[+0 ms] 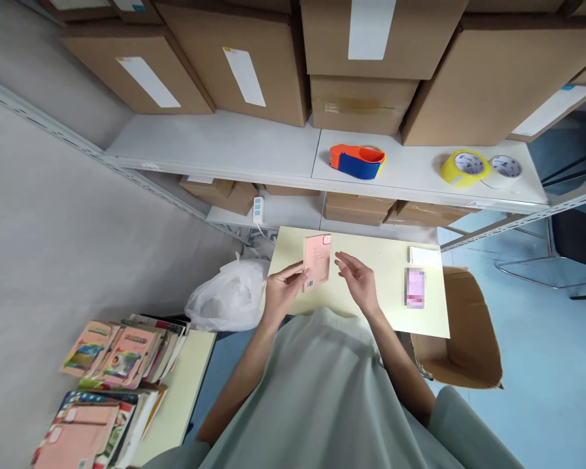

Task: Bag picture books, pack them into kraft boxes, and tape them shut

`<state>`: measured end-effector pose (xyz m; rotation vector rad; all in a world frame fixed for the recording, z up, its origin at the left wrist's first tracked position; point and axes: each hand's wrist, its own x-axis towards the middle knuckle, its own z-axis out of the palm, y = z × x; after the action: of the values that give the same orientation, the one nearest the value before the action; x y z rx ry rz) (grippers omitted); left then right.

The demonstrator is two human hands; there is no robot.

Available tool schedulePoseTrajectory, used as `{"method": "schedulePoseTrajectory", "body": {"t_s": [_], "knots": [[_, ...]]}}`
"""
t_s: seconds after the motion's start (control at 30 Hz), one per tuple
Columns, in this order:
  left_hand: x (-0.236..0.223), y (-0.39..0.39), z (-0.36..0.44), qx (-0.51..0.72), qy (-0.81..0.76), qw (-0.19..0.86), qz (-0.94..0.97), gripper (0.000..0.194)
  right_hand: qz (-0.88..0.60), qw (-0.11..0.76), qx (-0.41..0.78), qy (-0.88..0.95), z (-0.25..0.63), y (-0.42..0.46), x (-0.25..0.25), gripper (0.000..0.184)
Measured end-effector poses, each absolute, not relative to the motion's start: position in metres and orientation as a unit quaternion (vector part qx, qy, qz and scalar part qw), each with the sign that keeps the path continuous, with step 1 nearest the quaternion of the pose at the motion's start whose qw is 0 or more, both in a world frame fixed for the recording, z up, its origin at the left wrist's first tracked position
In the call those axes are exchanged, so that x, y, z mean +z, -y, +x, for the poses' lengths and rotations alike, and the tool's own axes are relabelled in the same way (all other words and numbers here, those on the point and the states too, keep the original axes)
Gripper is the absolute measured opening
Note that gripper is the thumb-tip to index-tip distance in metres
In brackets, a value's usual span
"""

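Observation:
A thin pink book (318, 260) is held up over the cream table (361, 306), its back cover with a barcode and a red-edged label facing me. My left hand (284, 286) pinches its lower left side between thumb and fingers. Just right of the book, my right hand (357, 279) is apart from it, fingers spread and holding nothing. Toward the table's right end lie a blurred pink-purple object (415, 288) and a stack of white slips (424, 256).
Cardboard boxes (254, 58) fill the shelf ahead, with a tape dispenser (356, 161) and tape rolls (465, 167) at its front. Stacked books (122, 355) are at lower left, beside a white plastic bag (229, 293). An open carton (469, 332) stands right of the table.

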<state>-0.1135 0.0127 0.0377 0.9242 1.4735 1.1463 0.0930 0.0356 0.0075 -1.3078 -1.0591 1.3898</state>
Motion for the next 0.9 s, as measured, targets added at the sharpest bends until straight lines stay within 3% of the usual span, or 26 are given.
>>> {"method": "schedulePoseTrajectory", "body": {"t_s": [0.23, 0.47, 0.67, 0.9], "knots": [[0.037, 0.018, -0.07, 0.461, -0.609, 0.437, 0.475, 0.042, -0.467, 0.444, 0.61, 0.461, 0.062, -0.009, 0.011, 0.061], [0.028, 0.01, -0.106, 0.464, -0.624, 0.436, 0.453, 0.06, -0.458, 0.439, 0.627, 0.453, 0.092, -0.018, 0.008, 0.056], [0.029, 0.0, -0.145, 0.431, -0.594, 0.525, 0.43, 0.069, -0.413, 0.403, 0.677, 0.456, 0.103, -0.022, 0.019, 0.055], [0.048, 0.008, -0.146, 0.446, -0.587, 0.485, 0.469, 0.053, -0.417, 0.445, 0.649, 0.455, 0.089, -0.025, 0.02, 0.061]]}}
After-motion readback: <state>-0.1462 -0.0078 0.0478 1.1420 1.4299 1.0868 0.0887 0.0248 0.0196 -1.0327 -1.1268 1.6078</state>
